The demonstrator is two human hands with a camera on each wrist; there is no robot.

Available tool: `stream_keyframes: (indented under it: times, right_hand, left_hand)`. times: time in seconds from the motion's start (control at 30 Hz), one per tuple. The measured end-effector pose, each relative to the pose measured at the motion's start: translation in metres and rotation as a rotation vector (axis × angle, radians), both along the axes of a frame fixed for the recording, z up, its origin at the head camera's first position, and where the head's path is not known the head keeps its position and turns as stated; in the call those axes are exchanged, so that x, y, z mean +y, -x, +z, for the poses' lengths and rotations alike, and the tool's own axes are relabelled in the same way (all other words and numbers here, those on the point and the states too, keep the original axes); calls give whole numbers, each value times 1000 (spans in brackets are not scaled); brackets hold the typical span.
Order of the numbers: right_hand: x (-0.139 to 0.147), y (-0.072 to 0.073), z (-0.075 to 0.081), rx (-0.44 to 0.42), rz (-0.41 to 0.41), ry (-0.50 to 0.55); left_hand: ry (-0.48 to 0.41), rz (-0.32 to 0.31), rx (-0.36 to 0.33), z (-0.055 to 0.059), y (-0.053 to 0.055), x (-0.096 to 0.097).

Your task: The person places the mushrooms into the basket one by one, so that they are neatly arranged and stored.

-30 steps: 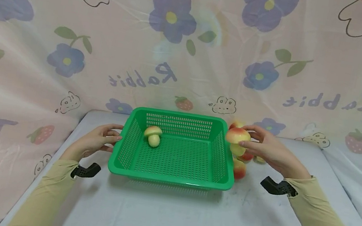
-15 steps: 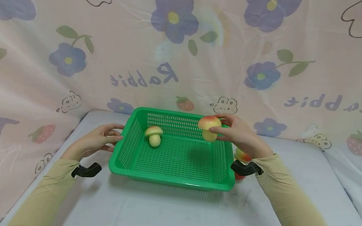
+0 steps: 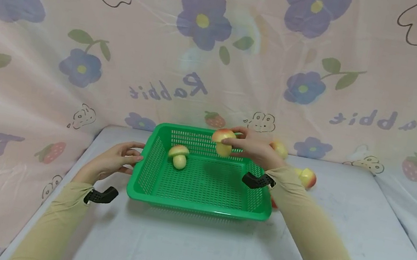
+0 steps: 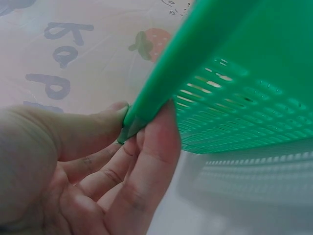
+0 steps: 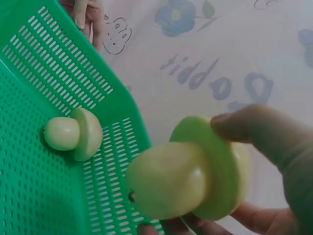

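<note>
A green plastic basket (image 3: 195,205) with slotted walls stands on the table. My left hand (image 3: 117,161) pinches its left rim between thumb and fingers, which the left wrist view shows close up. Over the back part of the basket, my right hand (image 3: 253,147) holds a toy mushroom (image 5: 171,181) with a red-yellow cap and pale stem. The thumb lies on the cap and the fingers curl around from below. A second toy mushroom (image 3: 179,157) lies inside the basket near its left wall.
Behind the right forearm, more red-and-yellow toy mushrooms (image 3: 307,178) lie on the white table (image 3: 186,256) to the right of the basket, partly hidden. A patterned cloth (image 3: 235,74) hangs along the back and left side.
My right hand has carried its mushroom leftward from beside the basket's right wall to over the basket. My left hand keeps its place on the rim.
</note>
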State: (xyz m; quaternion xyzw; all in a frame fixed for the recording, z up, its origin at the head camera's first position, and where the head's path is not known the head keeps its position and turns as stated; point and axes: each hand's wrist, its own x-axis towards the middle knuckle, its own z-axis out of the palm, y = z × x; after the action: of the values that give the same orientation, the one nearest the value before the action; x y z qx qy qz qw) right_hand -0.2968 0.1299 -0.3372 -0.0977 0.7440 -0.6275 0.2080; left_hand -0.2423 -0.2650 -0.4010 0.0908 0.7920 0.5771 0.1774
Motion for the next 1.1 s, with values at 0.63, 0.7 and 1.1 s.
stream_keyframes:
  times: [0.63, 0.7, 1.1]
  right_hand:
    - [-47, 24, -44, -105, 11, -69]
    - [-49, 25, -50, -110, 13, -84]
    - [-58, 22, -68, -147, -22, -77]
  left_hand:
    - [17, 1, 12, 0, 0, 0]
    - [13, 0, 7, 0, -1, 1]
    - [-5, 0, -4, -1, 1, 0]
